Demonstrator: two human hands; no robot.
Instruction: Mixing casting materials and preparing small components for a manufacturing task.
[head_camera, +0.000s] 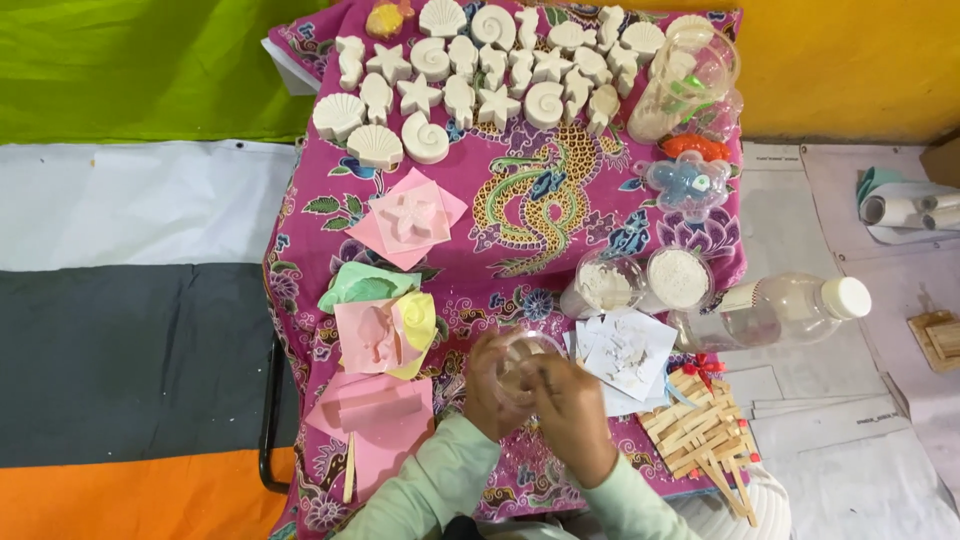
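Note:
My left hand (487, 392) wraps around a small clear plastic cup (524, 358) at the near middle of the table. My right hand (574, 410) is on the cup's other side with its fingers over the rim, and what it pinches is hidden. Beside them lies a white paper sheet (630, 350) with plaster crumbs. Two clear cups of white powder (678, 278) stand just beyond.
White plaster shells and starfish (480, 70) fill the far end of the pink patterned cloth (520, 200). Pink silicone moulds (408, 222) lie at left. A clear bottle (780, 310) lies on its side at right, above wooden sticks (700, 430). A plastic jar (685, 85) stands far right.

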